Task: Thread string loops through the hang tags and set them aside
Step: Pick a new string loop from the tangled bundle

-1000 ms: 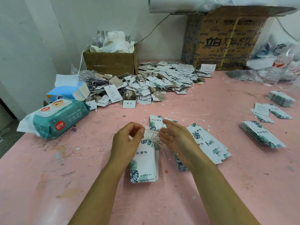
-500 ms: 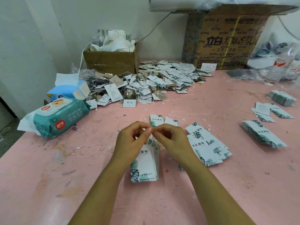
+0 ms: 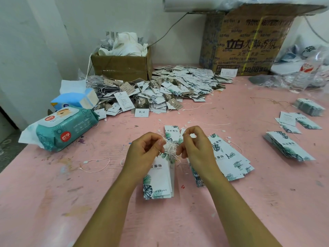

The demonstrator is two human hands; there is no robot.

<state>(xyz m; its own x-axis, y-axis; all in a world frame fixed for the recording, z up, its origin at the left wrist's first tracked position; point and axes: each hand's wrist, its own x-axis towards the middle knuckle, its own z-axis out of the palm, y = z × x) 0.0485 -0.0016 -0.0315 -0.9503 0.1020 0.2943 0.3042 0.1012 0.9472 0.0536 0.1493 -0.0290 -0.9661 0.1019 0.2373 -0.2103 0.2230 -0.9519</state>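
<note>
Both hands are up over the middle of the pink worktop [image 3: 231, 202], a little in from the near edge. My left hand [image 3: 143, 154] is curled, thumb and forefinger pinching into the tuft of thin white string loops [image 3: 170, 151]. My right hand [image 3: 196, 148] is curled too, fingertips nipping strands on the other side of that tuft. Which single loop each hand has, I can't make out: too fine, too tangled.

The tuft sits at the top of the stack of white card hang tags with green leaf print [image 3: 159, 180]. That stack lies flat, long axis running from the near edge towards the far edge, its strung end farthest from me and right between my hands. My left hand lies partly over its upper left corner, so it's the nearer one. The right hand is just beside the top end, off the card itself.

Just right of that, a fanned spread of the same leaf-print tags [image 3: 229, 157] slants towards the right edge, partly behind my right wrist. That's my feed, I reckon, with the right hand closest. The big heap of strung tags [image 3: 169, 90] is well apart by the far edge, and a loose string loop [image 3: 97, 164] lies towards the left edge.

Next move, as I judge it: draw a loop clear along the stack's long axis, away from me, with the left hand steadying.
</note>
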